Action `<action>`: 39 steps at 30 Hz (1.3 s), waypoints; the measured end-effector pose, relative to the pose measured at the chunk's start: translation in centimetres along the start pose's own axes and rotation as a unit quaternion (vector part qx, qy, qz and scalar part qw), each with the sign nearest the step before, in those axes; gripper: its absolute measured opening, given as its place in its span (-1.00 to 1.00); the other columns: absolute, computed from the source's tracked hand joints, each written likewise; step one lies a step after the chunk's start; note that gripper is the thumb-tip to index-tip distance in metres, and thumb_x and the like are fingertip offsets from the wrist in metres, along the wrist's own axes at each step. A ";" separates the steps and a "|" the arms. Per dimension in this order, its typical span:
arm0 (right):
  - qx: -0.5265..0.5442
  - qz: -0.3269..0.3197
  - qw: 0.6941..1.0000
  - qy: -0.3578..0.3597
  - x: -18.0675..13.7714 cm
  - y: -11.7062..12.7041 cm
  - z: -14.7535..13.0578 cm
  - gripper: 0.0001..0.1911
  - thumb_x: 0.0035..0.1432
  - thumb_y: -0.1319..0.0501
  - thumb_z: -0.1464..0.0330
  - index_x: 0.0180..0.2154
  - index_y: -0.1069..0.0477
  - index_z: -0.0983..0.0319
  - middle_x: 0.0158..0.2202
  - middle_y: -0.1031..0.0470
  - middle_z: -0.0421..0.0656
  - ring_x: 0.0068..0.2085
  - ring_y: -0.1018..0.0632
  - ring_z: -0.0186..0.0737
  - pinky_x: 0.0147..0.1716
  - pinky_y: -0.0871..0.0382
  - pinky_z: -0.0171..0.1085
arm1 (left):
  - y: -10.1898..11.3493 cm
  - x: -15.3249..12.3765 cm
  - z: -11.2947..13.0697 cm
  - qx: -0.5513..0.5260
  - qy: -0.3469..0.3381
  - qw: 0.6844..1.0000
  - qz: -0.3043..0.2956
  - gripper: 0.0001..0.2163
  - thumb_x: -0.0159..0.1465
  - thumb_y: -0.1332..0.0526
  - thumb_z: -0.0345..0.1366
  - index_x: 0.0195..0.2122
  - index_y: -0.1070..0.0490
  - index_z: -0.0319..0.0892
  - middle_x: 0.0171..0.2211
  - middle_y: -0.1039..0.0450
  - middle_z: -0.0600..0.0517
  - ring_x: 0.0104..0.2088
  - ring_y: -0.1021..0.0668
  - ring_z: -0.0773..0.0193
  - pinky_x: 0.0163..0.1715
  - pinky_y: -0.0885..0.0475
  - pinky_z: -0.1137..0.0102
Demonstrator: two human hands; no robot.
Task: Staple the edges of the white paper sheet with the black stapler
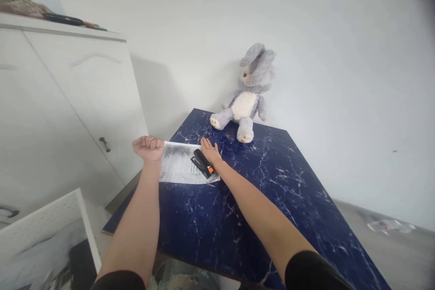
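Observation:
A printed sheet of paper (pixel 178 163) lies on the far left part of a dark blue marbled table (pixel 272 199). A black stapler with an orange spot (pixel 202 163) rests on the sheet's right side. My right hand (pixel 210 150) lies flat with fingers stretched out, just right of the stapler and touching its side. My left hand (pixel 148 147) is closed in a fist at the sheet's left edge, beyond the table's left side; nothing shows in it.
A grey and white plush rabbit (pixel 247 93) sits at the table's far edge against the white wall. A white cabinet (pixel 68 104) with a dark handle stands to the left. A framed picture (pixel 44 240) leans at lower left.

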State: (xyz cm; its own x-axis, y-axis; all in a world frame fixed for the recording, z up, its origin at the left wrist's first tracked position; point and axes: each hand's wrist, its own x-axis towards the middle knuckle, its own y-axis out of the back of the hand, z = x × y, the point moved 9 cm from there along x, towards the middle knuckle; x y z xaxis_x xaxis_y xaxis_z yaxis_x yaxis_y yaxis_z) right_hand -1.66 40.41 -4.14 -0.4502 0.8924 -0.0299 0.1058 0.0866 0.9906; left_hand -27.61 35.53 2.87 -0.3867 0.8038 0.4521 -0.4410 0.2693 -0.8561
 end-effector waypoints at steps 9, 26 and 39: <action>-0.014 0.023 0.999 -0.024 -3.0 0.0 0.6 -0.30 0.50 0.23 0.26 0.50 0.17 0.50 0.54 0.26 0.20 0.55 0.13 0.10 0.46 0.19 0.25 | 0.1 -0.2 -0.1 0.028 0.017 0.999 0.023 -0.47 0.30 -0.10 -0.12 -0.59 0.29 -0.17 -0.57 0.55 0.19 -0.58 0.34 0.39 -0.66 0.14 0.40; -0.057 0.045 0.995 -0.062 -20.1 0.5 12.3 -0.28 0.53 0.20 0.15 0.49 0.07 0.49 0.53 0.15 0.20 0.54 0.04 0.10 0.45 0.13 0.28 | -5.0 -3.1 -6.8 0.045 0.151 0.985 0.070 -0.54 0.35 -0.06 -0.28 -0.55 0.27 -0.16 -0.62 0.37 0.19 -0.63 0.19 0.40 -0.63 0.00 0.44; 0.081 0.134 0.986 -0.062 -24.3 5.0 13.2 -0.42 0.51 0.08 0.22 0.36 -0.23 0.43 0.40 -0.26 0.21 0.43 -0.24 0.09 0.41 -0.04 0.13 | -15.5 -17.6 -26.4 0.636 0.209 0.719 -0.187 -0.71 0.31 -0.19 -0.28 -0.57 -0.28 -0.12 -0.62 -0.25 0.11 -0.56 -0.31 0.30 -0.47 -0.17 0.41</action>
State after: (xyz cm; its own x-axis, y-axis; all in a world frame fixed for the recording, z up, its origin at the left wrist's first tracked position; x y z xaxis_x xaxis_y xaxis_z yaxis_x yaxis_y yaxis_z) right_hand 21.51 25.04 -0.25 -0.2762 0.9390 0.2047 0.3504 -0.1000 0.9313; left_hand 7.41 31.22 1.59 0.1123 0.9622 0.2480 -0.9373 0.0197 0.3480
